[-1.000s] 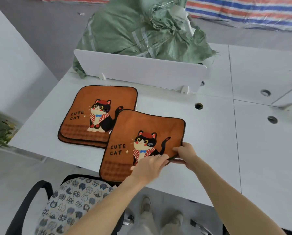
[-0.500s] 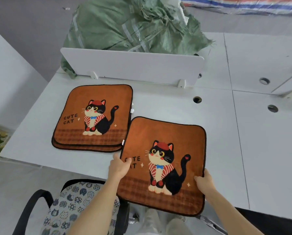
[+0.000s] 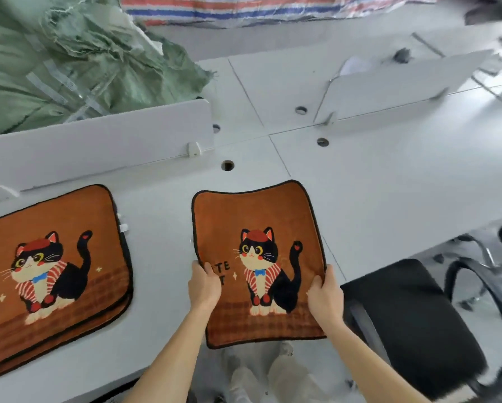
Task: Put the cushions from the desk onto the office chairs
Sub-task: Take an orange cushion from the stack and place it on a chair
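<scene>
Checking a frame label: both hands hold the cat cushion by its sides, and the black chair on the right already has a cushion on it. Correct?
No. The head view shows the black office chair with a bare seat and no cushion on it. The rest stands: the left hand and the right hand grip the cat cushion by its sides.

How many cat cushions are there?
3. The held cushion is gripped by the left hand and right hand at the desk's near edge; a top cushion and a lower cushion, only its edge showing, lie stacked at left. More may hide beneath.
</scene>
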The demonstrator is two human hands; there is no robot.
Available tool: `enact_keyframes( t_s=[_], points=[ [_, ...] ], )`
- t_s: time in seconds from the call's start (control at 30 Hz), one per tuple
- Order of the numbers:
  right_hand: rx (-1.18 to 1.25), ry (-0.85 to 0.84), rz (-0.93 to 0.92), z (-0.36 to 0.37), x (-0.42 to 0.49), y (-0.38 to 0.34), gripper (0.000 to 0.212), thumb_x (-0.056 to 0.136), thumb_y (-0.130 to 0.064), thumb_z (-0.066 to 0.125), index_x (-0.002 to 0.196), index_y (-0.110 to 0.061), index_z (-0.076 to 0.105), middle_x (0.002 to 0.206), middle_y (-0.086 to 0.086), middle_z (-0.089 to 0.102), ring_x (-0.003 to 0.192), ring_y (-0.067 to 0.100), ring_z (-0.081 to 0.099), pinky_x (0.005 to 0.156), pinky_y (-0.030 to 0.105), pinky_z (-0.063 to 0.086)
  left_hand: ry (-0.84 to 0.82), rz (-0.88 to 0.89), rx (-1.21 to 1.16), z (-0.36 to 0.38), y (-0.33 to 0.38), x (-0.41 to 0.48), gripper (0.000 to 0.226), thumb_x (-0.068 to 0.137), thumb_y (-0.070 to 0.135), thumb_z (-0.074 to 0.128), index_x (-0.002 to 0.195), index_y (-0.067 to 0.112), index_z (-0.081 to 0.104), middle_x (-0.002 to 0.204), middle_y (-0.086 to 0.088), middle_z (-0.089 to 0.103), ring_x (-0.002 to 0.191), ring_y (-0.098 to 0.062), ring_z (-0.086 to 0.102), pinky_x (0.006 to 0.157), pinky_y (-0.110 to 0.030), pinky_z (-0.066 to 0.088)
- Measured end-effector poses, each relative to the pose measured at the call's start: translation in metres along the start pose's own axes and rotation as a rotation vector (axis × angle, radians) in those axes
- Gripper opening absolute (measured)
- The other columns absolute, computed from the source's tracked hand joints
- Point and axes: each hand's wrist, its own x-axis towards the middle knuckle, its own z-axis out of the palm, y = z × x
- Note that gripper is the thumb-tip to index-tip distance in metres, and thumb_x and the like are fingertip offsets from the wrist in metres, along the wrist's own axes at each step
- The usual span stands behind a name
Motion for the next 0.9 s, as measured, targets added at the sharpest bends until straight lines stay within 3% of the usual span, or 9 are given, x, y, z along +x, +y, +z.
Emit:
enact_keyframes(
  t_s=[0.2, 0.3, 0.4, 0.53, 0.67, 0.77, 0.9],
  points=[
    [0.202, 0.361, 0.018, -0.108, -0.035, 0.037, 0.030, 0.108, -0.025, 0.036, 0.109, -0.054, 0.041, 0.094, -0.015, 0.069, 0.081, 0.010, 0.067, 0.071, 0.035, 0.054, -0.097, 0.332, 0.040, 0.061, 0.076, -0.063, 0.033, 0.108, 0.038, 0.025, 0.126, 0.018, 0.044, 0.121, -0.009, 0.064, 0.105, -0.035, 0.064, 0.090, -0.044, 0.051],
    [0.295, 0.546, 0.062, -0.176, -0.059, 0.073, 0.024, 0.108, -0.027, 0.037, 0.111, -0.049, 0.045, 0.095, -0.014, 0.069, 0.083, 0.012, 0.068, 0.074, 0.037, 0.056, -0.163, 0.495, 0.059, 0.097, 0.108, -0.112, 0.031, 0.108, 0.036, 0.026, 0.124, 0.017, 0.044, 0.120, -0.011, 0.064, 0.103, -0.037, 0.064, 0.088, -0.046, 0.051],
    [0.349, 0.671, 0.082, -0.231, -0.085, 0.104, 0.023, 0.108, -0.030, 0.039, 0.102, -0.050, 0.048, 0.089, -0.012, 0.068, 0.076, 0.012, 0.068, 0.068, 0.036, 0.054, -0.189, 0.603, 0.080, 0.128, 0.133, -0.156, 0.034, 0.108, 0.037, 0.026, 0.128, 0.015, 0.044, 0.120, -0.014, 0.064, 0.101, -0.039, 0.064, 0.085, -0.046, 0.051],
    [0.383, 0.809, 0.057, -0.308, -0.133, 0.155, 0.014, 0.109, -0.034, 0.040, 0.110, -0.046, 0.049, 0.085, -0.017, 0.067, 0.073, -0.002, 0.065, 0.056, 0.014, 0.045, -0.229, 0.770, 0.083, 0.178, 0.151, -0.242, 0.033, 0.108, 0.036, 0.027, 0.124, 0.012, 0.044, 0.119, -0.018, 0.064, 0.099, -0.042, 0.063, 0.079, -0.042, 0.047],
    [0.405, 0.852, 0.034, -0.380, -0.176, 0.201, 0.016, 0.110, -0.030, 0.039, 0.114, -0.042, 0.049, 0.086, -0.037, 0.062, 0.074, -0.009, 0.063, 0.050, 0.011, 0.044, -0.258, 0.837, 0.073, 0.225, 0.150, -0.327, 0.032, 0.108, 0.035, 0.027, 0.121, 0.012, 0.045, 0.118, -0.018, 0.064, 0.098, -0.042, 0.062, 0.079, -0.042, 0.046],
    [0.415, 0.889, 0.060, -0.426, -0.201, 0.237, 0.016, 0.109, -0.026, 0.040, 0.114, -0.036, 0.050, 0.082, -0.030, 0.064, 0.075, -0.011, 0.061, 0.053, 0.012, 0.042, -0.295, 0.850, 0.079, 0.253, 0.144, -0.385, 0.030, 0.108, 0.037, 0.026, 0.121, 0.016, 0.043, 0.117, -0.013, 0.063, 0.088, -0.030, 0.062, 0.074, -0.036, 0.044],
    [0.420, 0.893, 0.060, -0.477, -0.212, 0.273, 0.015, 0.109, -0.027, 0.039, 0.115, -0.035, 0.051, 0.084, -0.019, 0.064, 0.075, -0.012, 0.061, 0.060, 0.019, 0.043, -0.289, 0.872, 0.073, 0.284, 0.142, -0.439, 0.025, 0.107, 0.038, 0.026, 0.114, 0.020, 0.041, 0.100, -0.002, 0.058, 0.064, -0.005, 0.047, 0.053, -0.024, 0.034]
  ],
)
